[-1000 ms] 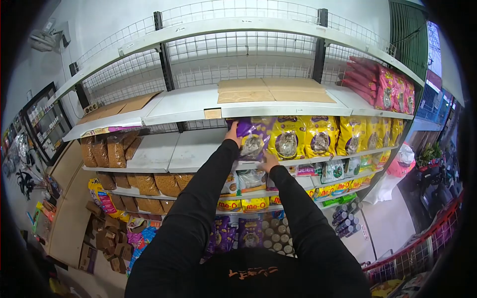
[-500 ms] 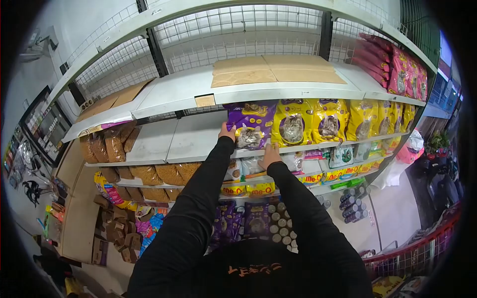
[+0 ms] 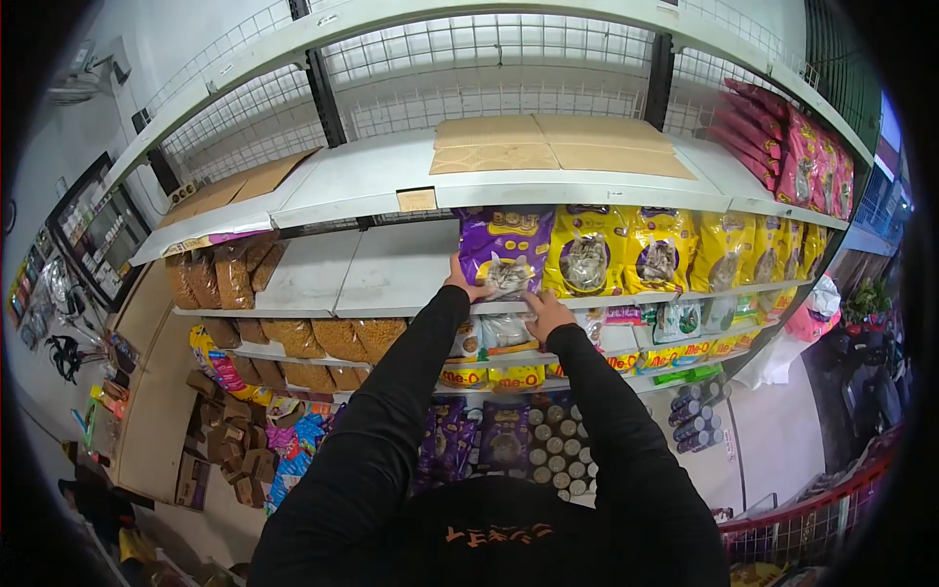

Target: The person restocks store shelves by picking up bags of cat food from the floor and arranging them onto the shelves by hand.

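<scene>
A purple bag with a cat picture (image 3: 505, 250) stands upright on the second shelf, at the left end of a row of yellow cat-picture bags (image 3: 587, 250). My left hand (image 3: 467, 281) touches the bag's lower left corner, its fingers across the front. At the lower right corner of the bag, my right hand (image 3: 548, 315) rests with its fingertips against the bottom edge, by the shelf lip. Both hands have their fingers somewhat apart, and neither is wrapped around the bag.
Cardboard sheets (image 3: 558, 147) and pink bags (image 3: 802, 161) lie on the shelf above. Bags of brown kibble (image 3: 233, 277) stand to the left. Below are Me-O packs (image 3: 515, 377), purple bags (image 3: 504, 437) and cans (image 3: 559, 447). A red cart (image 3: 812, 514) is at lower right.
The purple bag has gone from tilted to upright beside the yellow bags. My left hand has slid down from its upper left side to the lower corner; my right hand stays near the bottom edge.
</scene>
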Demonstrator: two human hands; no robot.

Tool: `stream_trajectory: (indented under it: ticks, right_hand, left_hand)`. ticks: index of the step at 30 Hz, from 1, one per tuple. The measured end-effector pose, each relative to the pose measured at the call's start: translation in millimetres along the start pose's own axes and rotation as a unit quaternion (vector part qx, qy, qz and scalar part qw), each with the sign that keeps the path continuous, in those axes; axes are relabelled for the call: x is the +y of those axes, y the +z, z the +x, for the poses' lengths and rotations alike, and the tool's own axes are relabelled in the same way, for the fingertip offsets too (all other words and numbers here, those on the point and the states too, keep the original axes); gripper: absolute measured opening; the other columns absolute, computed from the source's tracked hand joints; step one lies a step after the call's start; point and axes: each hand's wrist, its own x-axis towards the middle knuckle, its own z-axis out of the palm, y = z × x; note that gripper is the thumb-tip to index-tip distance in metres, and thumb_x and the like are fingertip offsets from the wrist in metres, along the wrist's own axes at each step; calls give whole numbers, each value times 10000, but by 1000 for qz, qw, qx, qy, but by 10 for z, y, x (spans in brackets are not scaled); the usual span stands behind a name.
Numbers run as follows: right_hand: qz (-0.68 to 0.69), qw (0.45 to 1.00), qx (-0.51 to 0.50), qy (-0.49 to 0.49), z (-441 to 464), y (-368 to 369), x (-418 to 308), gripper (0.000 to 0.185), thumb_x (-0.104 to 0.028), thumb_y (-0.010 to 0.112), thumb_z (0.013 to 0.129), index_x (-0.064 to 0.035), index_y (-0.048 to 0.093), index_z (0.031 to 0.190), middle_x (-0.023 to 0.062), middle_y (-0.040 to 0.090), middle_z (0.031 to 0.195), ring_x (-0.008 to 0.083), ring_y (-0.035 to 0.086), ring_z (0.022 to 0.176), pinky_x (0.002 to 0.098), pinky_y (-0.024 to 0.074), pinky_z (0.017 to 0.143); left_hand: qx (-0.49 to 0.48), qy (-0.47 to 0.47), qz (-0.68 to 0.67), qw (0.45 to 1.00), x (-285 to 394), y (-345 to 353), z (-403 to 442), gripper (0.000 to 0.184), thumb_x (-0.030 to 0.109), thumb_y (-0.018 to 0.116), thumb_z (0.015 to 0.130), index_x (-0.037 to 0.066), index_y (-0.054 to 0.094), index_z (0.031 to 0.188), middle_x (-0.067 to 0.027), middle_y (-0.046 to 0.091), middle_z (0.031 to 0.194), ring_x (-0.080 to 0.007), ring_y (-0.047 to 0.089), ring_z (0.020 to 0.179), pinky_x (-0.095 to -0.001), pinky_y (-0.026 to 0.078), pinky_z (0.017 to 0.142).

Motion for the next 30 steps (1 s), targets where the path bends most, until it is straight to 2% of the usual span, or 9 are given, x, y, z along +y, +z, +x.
stream_trajectory:
  ticks: [1, 3, 8, 13, 15, 16, 18, 26, 30]
  right_hand:
    - [-6, 999, -37, 8, 5, -35, -2, 675, -236, 665, 668, -127, 356, 1258, 218, 408, 1237, 389, 539, 973, 433, 476, 788]
    - [-12, 997, -70, 19, -12, -47, -20, 687, -224, 666, 662, -135, 353, 1267, 225, 380, 1271, 390, 531, 994, 429, 473, 806]
    - [-42, 997, 55, -20, -90, 47, -81, 727, -193, 665, 638, -134, 355, 1293, 229, 241, 1377, 373, 440, 1138, 396, 454, 868]
    - [-55, 997, 44, -26, -86, 84, -48, 751, -182, 673, 620, -136, 362, 1302, 222, 175, 1414, 349, 322, 1251, 379, 431, 908]
    - [-50, 998, 39, -23, -84, 109, -33, 754, -181, 677, 617, -136, 364, 1301, 219, 168, 1418, 343, 298, 1268, 377, 428, 914]
    - [-51, 997, 45, -22, -73, 121, -36, 757, -181, 681, 614, -135, 365, 1300, 219, 174, 1414, 345, 294, 1268, 376, 424, 918]
    - [-54, 997, 56, -18, -87, 148, -48, 763, -180, 689, 607, -132, 367, 1298, 218, 186, 1408, 348, 285, 1270, 376, 417, 927]
    - [-66, 997, -35, 24, -44, 133, -26, 788, -181, 691, 621, -186, 344, 1328, 210, 213, 1393, 353, 268, 1280, 379, 395, 954]
    - [-66, 997, -38, 26, -14, 176, 24, 804, -186, 687, 630, -214, 321, 1346, 204, 209, 1398, 350, 253, 1291, 379, 386, 963]
  left_hand:
    - [2, 37, 8, 999, 5, 14, -52, 731, 455, 687, 703, 82, 334, 1222, -199, 592, 1021, -323, 565, 991, -377, 448, 827]
    - [-51, -59, 41, 996, -3, -32, -47, 812, 452, 715, 671, 93, 269, 1247, -207, 576, 1047, -330, 560, 1000, -384, 447, 833]
    - [-72, -202, 44, 976, -89, 34, 28, 836, 421, 738, 658, 104, 246, 1254, -219, 540, 1104, -355, 562, 985, -402, 446, 837]
    - [-14, -187, -11, 982, 110, 71, -59, 744, 369, 727, 671, 106, 321, 1236, -212, 486, 1168, -370, 508, 1057, -400, 413, 891]
    - [193, 111, 149, 964, 499, -12, -82, 681, 310, 710, 673, 104, 372, 1227, -178, 432, 1224, -344, 405, 1170, -415, 360, 956]
    - [191, 111, 150, 964, 695, -36, -38, 681, 310, 710, 673, 104, 372, 1227, -178, 432, 1224, -344, 405, 1170, -415, 360, 956]
    - [11, 361, 334, 871, 1047, -34, 88, 660, 276, 664, 721, 113, 359, 1284, -164, 354, 1292, -341, 327, 1215, -454, 275, 1005]
    - [-170, 208, 489, 830, 1421, 119, 509, 802, 555, 614, 681, 394, 238, 1371, -32, 242, 1429, -290, 172, 1325, -537, 72, 1057]
    - [-196, 128, 520, 821, 1327, 21, 604, 851, 589, 636, 636, 409, 239, 1366, 3, 176, 1461, -283, 75, 1355, -562, 28, 1050]
